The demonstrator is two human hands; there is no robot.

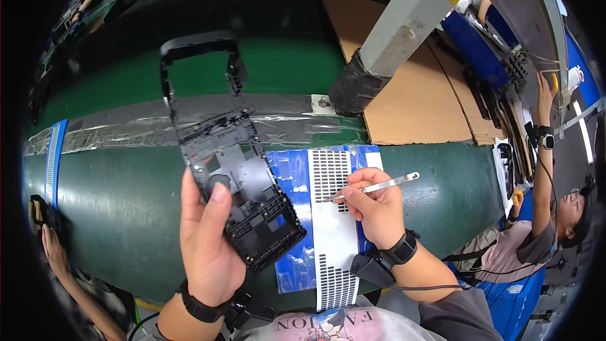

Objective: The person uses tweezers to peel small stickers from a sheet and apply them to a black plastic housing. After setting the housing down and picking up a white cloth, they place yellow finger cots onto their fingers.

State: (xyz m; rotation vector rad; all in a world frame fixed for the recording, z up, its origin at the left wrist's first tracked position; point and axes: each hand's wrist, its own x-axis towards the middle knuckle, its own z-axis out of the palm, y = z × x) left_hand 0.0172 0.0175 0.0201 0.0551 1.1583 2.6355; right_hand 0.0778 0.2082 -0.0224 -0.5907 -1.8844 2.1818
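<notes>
Green worktop [126, 215]: long, glossy, running crosswise before me; beyond it, a darker green surface [284, 69], with tape-covered edging between. Grey post [404, 35], yellow band near its top, black wrapping at its foot; beside it, flat brown cardboard [413, 110].

Item: black plastic frame [255, 177], ribbed and pocketed, with a hollow loop at its far end. Held raised above the worktop, left of the sheet, and tilted; probably so that I have its recessed inner face in view.

Item: white sheet [334, 233], rows of small black rectangles at its far and near ends, plain white between. Laid lengthwise on a blue taped pad [291, 173]; I judge the spot chosen for a short reach between the two hands.

Item: left hand [211, 249], curled round the frame's side, thumb laid over its face; the fingers behind are mostly hidden from me.

Item: right hand [382, 211], fingers bent, pinching metal tweezers [394, 182] near their tips, likely for fine control. Tips point at the far block's lower rows; whether they touch the sheet or are pressed together, I cannot tell.

Also listed: co-worker [505, 252] at right, one arm raised.
</notes>
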